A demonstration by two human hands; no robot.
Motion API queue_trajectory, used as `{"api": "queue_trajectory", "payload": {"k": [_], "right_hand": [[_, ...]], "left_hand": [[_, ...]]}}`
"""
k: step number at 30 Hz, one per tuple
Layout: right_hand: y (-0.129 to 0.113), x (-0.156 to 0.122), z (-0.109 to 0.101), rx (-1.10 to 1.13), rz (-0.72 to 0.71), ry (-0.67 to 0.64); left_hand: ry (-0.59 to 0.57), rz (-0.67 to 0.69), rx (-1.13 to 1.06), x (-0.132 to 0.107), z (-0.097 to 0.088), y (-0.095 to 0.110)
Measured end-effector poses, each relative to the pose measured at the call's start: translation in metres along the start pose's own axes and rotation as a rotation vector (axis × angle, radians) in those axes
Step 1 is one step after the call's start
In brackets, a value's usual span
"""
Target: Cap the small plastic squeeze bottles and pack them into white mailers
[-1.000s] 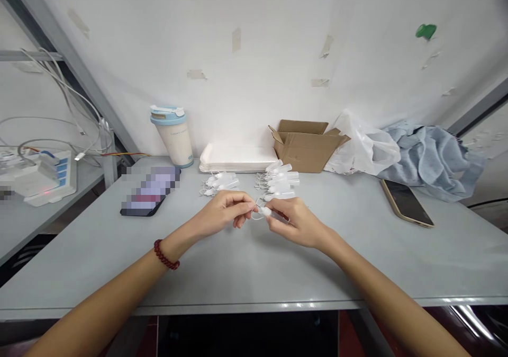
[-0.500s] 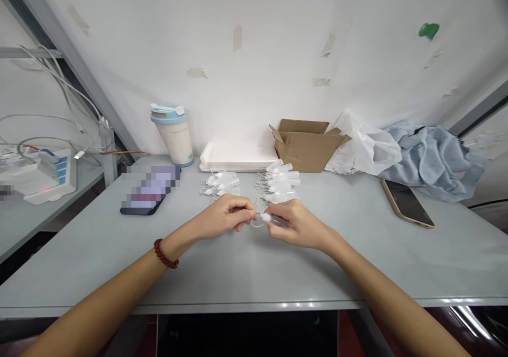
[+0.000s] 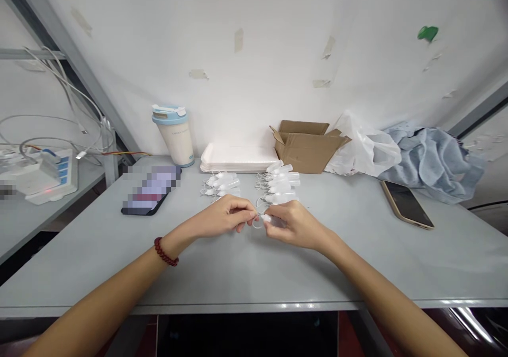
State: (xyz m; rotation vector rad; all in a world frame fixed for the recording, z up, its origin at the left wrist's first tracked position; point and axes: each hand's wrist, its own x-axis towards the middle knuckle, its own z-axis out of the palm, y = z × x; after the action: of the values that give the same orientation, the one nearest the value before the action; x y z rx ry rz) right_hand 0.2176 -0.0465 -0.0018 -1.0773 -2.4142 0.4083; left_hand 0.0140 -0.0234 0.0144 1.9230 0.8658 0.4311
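My right hand (image 3: 291, 223) is closed around a small clear tube with a white cap (image 3: 267, 217), its tip pointing left. At that tip, my left hand (image 3: 235, 214) is closed in a pinch on a thin white cord (image 3: 257, 225) that loops below the cap. The fingers hide most of the tube and the cord's end. Just behind the hands, several similar clear tubes with white caps and cords lie in a right group (image 3: 282, 179) and a left group (image 3: 223, 183).
Along the wall stand a blue-lidded cup (image 3: 174, 137), stacked white trays (image 3: 238, 158), an open cardboard box (image 3: 305, 150), a white plastic bag (image 3: 365, 148) and a blue cloth (image 3: 436, 161). Phones lie at left (image 3: 153, 190) and right (image 3: 408, 203). A power strip (image 3: 59, 171) sits far left.
My hands have drawn very slightly closer together at the tube's tip. The view has shifted a little; the things on the table stay where they were.
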Motion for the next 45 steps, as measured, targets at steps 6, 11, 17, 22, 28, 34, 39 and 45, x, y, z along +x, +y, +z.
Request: {"api": "queue_trajectory", "payload": {"k": [6,11,17,22,28,34,39,45], "right_hand": [[0.003,0.0,0.002,-0.075,-0.007,0.024],[0.001,-0.001,0.004,-0.104,-0.033,-0.002],[0.005,0.0,0.0,-0.135,0.012,-0.005],[0.012,0.0,0.004,-0.175,0.021,0.018],[0.014,-0.002,0.008,-0.209,-0.022,0.043],[0.016,-0.001,0.009,-0.224,-0.054,0.056],[0.017,-0.001,0.007,-0.21,-0.049,0.043],[0.018,-0.001,0.005,-0.193,-0.04,0.062]], "left_hand": [[0.03,-0.013,-0.001,0.0,-0.003,-0.001],[0.01,-0.023,-0.035,0.002,0.003,-0.002],[0.15,-0.036,-0.042,0.0,-0.004,-0.004],[0.196,-0.045,-0.041,0.0,-0.009,-0.006],[0.177,-0.059,-0.046,0.0,-0.005,-0.005],[0.168,-0.064,-0.048,0.001,-0.002,-0.006],[0.082,-0.073,-0.143,0.004,-0.011,-0.01],[0.086,-0.076,-0.225,0.004,-0.021,-0.016]]}}
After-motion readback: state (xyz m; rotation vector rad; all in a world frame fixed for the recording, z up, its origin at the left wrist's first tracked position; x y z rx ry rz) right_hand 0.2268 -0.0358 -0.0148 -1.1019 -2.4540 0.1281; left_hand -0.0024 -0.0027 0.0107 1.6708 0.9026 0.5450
